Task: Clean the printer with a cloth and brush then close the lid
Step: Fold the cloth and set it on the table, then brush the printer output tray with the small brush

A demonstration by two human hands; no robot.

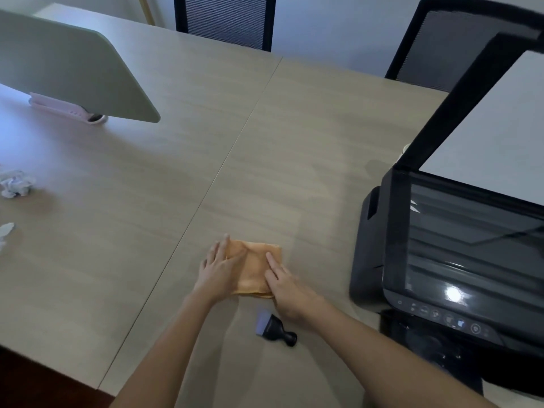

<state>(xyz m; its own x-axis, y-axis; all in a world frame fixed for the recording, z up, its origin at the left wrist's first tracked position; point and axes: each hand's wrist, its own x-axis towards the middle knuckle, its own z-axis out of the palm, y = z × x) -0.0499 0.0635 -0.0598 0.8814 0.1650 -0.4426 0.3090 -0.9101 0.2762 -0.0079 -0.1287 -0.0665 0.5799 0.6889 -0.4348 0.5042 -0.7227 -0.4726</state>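
Spanning most of the view is the wooden table (176, 178), which is carrying every item in use. The printer (459, 260) is sitting at the table's right side with its lid (485, 119) standing raised, exposing the scanner glass (477, 240); this is presumably keeping the glass reachable for wiping, and the lid is not yet closed. A desk divider panel (73, 72) is standing at the far left, and two mesh chairs (226, 22) are waiting behind the table.

The orange cloth (254, 266) is lying folded flat on the table, well left of the printer. The left hand (219, 267) is resting on the cloth's left edge with fingers straight and spread, gripping nothing. The right hand (284, 285) is pressing the cloth's right portion with extended fingers, likewise holding nothing. Both palms appear to be flattening the cloth into a compact pad suited to wiping.

The brush (275, 329) is lying just beside the right wrist, untouched, near the cloth for ready access. Crumpled paper (16, 184) is sitting at the far left edge. No containers are visible.
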